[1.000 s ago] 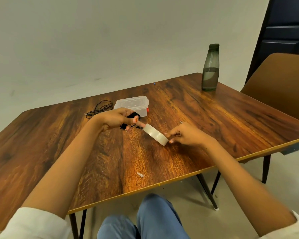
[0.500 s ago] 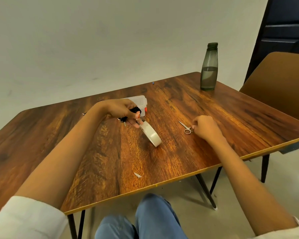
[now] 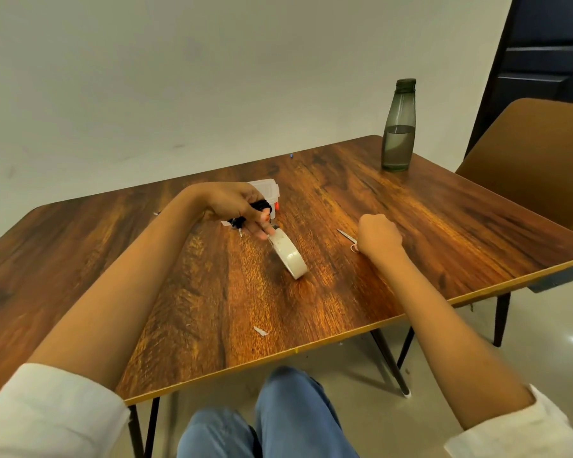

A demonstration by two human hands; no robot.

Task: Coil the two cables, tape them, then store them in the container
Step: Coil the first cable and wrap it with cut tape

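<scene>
Your left hand (image 3: 232, 204) is curled around a coiled black cable (image 3: 249, 213), the fingers clamped on the bundle so that dark loops show past your knuckles and a small metal plug (image 3: 240, 232) hangs below them. Your left fingertips (image 3: 266, 230) reach down and forward to the near end of the tape roll (image 3: 287, 254), and a strip of tape looks to run from the roll up to those fingertips, though the blur makes the exact join hard to read. The roll stands on its edge on the wooden table (image 3: 444, 226), tilted, just beyond and to the right of your left fingers. Behind your left hand, partly hidden by it, sits the clear plastic container (image 3: 269, 190) with its lid on and a red clasp (image 3: 277, 205) showing beside the cable. Your right hand (image 3: 377, 238) is closed into a fist over the handles of a small pair of scissors (image 3: 347, 236); the blades stick out to the left of your knuckles, pointing away toward the tape, and a bit of the handle loop peeks out under your fingers. The two hands are apart, with the tape roll between them. A small white scrap (image 3: 260, 330) lies on the table nearer to you than either hand. A dark green bottle (image 3: 398, 127), partly filled, stands at the far right corner, well away from your right fingers, with a brown chair (image 3: 530, 160) beyond it.
</scene>
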